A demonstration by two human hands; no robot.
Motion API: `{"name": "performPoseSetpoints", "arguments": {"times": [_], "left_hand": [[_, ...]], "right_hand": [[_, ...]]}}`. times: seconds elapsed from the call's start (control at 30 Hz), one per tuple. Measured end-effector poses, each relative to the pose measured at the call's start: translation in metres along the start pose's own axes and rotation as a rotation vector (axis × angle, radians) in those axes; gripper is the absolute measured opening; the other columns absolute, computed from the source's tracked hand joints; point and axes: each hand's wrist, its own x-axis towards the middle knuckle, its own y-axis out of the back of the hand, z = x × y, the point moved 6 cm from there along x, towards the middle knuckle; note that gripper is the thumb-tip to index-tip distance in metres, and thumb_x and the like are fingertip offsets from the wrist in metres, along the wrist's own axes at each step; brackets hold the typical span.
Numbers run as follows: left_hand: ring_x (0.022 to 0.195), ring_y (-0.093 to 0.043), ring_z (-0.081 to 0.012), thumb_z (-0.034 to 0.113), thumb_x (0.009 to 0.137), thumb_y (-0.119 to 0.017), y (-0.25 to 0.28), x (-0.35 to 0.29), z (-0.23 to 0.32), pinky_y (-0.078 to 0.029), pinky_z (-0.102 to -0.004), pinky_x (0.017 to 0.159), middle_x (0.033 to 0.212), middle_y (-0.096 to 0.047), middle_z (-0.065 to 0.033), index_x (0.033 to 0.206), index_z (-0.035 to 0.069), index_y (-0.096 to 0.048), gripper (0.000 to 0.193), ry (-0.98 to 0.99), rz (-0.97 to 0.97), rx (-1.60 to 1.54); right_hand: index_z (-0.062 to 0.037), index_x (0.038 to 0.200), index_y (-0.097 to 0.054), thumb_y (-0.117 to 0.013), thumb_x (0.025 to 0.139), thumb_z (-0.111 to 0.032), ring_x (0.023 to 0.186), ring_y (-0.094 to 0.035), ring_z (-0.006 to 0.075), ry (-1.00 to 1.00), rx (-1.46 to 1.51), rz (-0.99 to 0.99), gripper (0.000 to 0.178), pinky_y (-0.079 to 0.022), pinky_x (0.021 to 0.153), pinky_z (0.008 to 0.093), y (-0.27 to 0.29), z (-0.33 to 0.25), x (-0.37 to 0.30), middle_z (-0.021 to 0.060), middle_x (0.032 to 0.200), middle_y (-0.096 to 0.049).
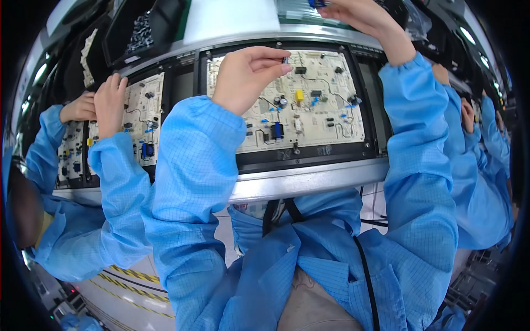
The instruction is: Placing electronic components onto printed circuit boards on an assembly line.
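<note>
A pale, cream-coloured circuit board (317, 132), flat and roughly rectangular, is set in a black frame (254, 161) in front of the person, below the left hand (243, 77). Its face is dotted with parts: a yellow block (300, 96), a dark blue boxy component (277, 131), upright round capacitors (282, 102) and small blue discs, with thin dark lines traced between them. A small dark part (286, 60) is pinched between the left thumb and fingertips, above the board. The right hand (367, 19) is stretched beyond the frame; a blue piece (317, 3) is seen at its fingertips, but whether it is gripped cannot be told at the picture's edge. The frame is bordered by a smooth, silvery metal rail (309, 181). Both arms are covered by loose, creased blue sleeves (201, 149), finely gridded with dark thread.
</note>
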Motion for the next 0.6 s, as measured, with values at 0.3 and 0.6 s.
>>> {"name": "performPoseSetpoints", "arguments": {"times": [0.3, 0.6], "left_hand": [[0.068, -0.061, -0.0143, 0.010, 0.076, -0.074, -0.095, -0.040, 0.007, -0.051, -0.0258, 0.065, 0.086, -0.068, -0.0078, 0.098, 0.004, -0.070, 0.023, -0.207, -0.332, 0.429], [0.086, -0.059, -0.0222, 0.016, 0.071, -0.075, -0.132, -0.046, -0.008, -0.038, -0.0334, 0.081, 0.084, -0.066, -0.0036, 0.086, 0.011, -0.070, 0.016, -0.340, -0.292, 0.842]], "right_hand": [[0.0028, 0.107, -0.060, -0.054, 0.095, -0.015, 0.087, -0.064, 0.0198, -0.323, 0.072, 0.711, 0.022, -0.054, 0.081, 0.0330, 0.031, 0.024, -0.138, 0.0097, 0.095, -0.064], [0.0048, 0.112, -0.056, -0.052, 0.096, -0.017, 0.087, -0.064, 0.0194, -0.338, 0.047, 0.699, 0.027, -0.053, 0.079, 0.0295, 0.017, 0.009, -0.148, 0.0083, 0.096, -0.061]]}}
